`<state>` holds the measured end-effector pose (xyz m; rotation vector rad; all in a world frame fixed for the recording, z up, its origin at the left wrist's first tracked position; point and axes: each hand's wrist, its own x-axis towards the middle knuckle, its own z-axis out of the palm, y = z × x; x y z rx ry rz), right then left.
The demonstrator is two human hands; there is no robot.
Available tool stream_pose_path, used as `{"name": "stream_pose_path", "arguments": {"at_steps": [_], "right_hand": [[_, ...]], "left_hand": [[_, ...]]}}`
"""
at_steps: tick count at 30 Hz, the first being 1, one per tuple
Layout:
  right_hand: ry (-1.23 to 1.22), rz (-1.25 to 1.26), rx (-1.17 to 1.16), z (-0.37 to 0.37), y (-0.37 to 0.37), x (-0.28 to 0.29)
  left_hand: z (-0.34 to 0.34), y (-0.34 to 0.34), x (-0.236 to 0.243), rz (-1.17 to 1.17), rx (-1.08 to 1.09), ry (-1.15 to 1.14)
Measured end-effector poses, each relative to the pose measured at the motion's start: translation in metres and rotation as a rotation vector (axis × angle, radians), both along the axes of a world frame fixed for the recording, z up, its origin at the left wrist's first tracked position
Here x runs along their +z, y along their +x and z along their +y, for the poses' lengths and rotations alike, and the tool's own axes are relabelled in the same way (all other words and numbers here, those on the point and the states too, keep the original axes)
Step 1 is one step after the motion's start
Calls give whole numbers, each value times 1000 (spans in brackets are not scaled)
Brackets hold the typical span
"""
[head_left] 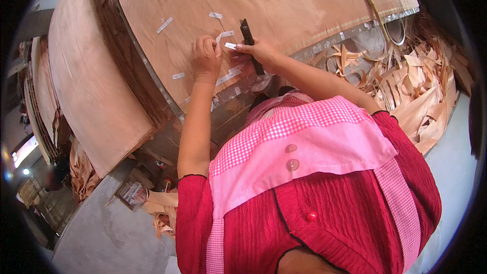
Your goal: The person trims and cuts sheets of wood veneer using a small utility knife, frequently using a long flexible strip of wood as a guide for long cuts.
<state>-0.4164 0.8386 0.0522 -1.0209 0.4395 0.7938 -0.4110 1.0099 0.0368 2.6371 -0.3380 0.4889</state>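
Observation:
A large sheet of light brown wood veneer (284, 5) lies before me, with several short white tape pieces (164, 25) stuck on it. My left hand (206, 58) is closed, its thumb and fingertips at a curled strip of white tape (224, 34). Just to the right, my right hand (263, 54) is closed round a long, dark, flat, knife-like tool (247, 32), which slants across the sheet's near part. A short white tape piece (231, 46) shows at my right fingertips. The inner sides of the fingers are hidden.
A stack of veneer sheets (91, 81) stands at the left, beyond a dark strip edge (147, 61). Curled veneer scraps (416, 91) are heaped at the right. A small wooden box (133, 193) sits on the grey floor (111, 233) at lower left.

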Motion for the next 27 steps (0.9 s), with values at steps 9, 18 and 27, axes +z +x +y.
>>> {"name": "stream_pose_path", "arguments": {"at_steps": [9,18,27], "right_hand": [[-43,-44,16,0,-1,-5],[-34,-66,68,0,-2,7],[-34,-70,95,-3,1,-7]], "left_hand": [[5,-17,11,44,-148,-82],[24,36,12,499,94,-592],[18,40,49,1193,-155,-1249]]}}
